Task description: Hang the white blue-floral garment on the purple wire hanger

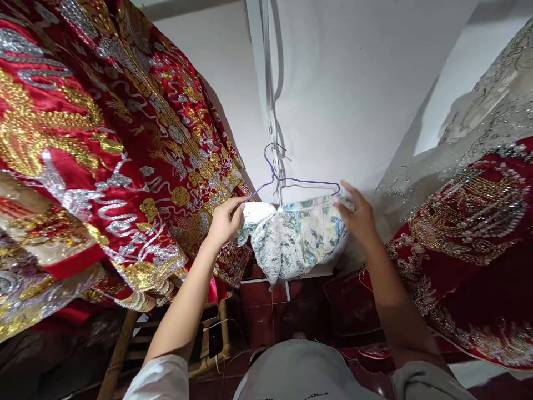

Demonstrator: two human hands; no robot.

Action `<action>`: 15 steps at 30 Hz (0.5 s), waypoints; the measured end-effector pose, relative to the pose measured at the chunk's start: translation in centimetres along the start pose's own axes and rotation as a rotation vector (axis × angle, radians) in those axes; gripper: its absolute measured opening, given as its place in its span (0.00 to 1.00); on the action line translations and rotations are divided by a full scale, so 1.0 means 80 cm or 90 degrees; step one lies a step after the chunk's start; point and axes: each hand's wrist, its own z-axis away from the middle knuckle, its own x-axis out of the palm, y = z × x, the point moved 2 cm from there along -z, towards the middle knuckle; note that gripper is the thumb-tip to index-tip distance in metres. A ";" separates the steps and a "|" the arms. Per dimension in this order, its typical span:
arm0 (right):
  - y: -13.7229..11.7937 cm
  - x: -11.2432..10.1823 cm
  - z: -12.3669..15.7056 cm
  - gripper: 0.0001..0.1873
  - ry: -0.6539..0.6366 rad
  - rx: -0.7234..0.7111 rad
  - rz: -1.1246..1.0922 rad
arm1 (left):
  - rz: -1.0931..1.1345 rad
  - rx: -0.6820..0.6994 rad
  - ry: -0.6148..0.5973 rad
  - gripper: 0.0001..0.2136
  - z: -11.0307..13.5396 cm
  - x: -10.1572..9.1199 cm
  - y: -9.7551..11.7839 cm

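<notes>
A purple wire hanger (310, 181) hangs by its hook on a white strap against the wall. On it is a short floral garment (297, 239) in white, blue, green and yellow, with a gathered front and a white inner part at upper left. My left hand (227, 222) pinches the garment at the hanger's left end, thumb against fingers. At the opposite end, my right hand (358, 215) has its thumb and forefinger spread apart around the hanger's corner. The right thumb touches the garment's top edge; the other right fingers are mostly hidden.
Red jackets with gold and silver embroidery (166, 133) hang close on the left. To the right are a dark red beaded gown (470, 222) and a pale sequined veil-like fabric (495, 116). A bamboo frame (119, 355) stands below left on red floor tiles (257, 319).
</notes>
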 end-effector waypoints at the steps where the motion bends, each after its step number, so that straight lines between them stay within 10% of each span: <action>1: 0.002 -0.011 -0.008 0.24 0.020 0.015 0.034 | -0.011 0.015 -0.002 0.14 -0.001 -0.001 0.003; 10: -0.007 -0.020 -0.056 0.32 -0.367 0.154 -0.015 | -0.092 -0.009 0.146 0.11 -0.023 -0.013 -0.001; 15: -0.009 0.033 0.004 0.33 -0.169 0.128 -0.252 | 0.045 -0.042 0.038 0.14 -0.047 0.022 0.015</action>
